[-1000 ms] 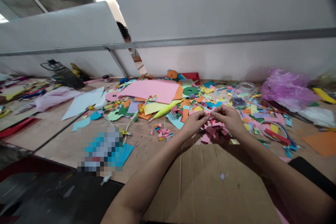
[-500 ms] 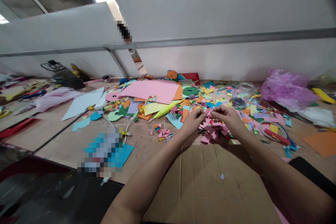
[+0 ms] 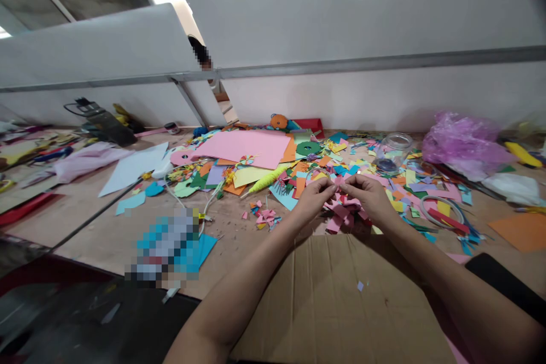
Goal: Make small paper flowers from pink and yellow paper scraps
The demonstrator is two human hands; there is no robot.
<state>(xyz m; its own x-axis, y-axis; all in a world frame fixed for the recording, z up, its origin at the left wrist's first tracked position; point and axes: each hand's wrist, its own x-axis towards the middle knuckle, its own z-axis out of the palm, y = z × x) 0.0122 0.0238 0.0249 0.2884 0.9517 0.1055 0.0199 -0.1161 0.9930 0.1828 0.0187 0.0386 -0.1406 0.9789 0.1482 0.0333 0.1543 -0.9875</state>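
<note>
From the head camera, the left hand (image 3: 314, 196) and the right hand (image 3: 370, 194) meet over the middle of the worktop (image 3: 94, 222). Both pinch one small pink paper bit (image 3: 340, 182) between their fingertips. Just under them lies a pile of pink strips (image 3: 343, 210). A cardboard sheet (image 3: 341, 301) lies at the near edge. A jar (image 3: 394, 151) and a purple bag (image 3: 464, 145) sit near the far right.

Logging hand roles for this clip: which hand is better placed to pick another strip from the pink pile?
Probably the right hand: it sits directly above the pink strip pile, while the left hand is off to its side. Both pinch the small pink piece between them.
</note>
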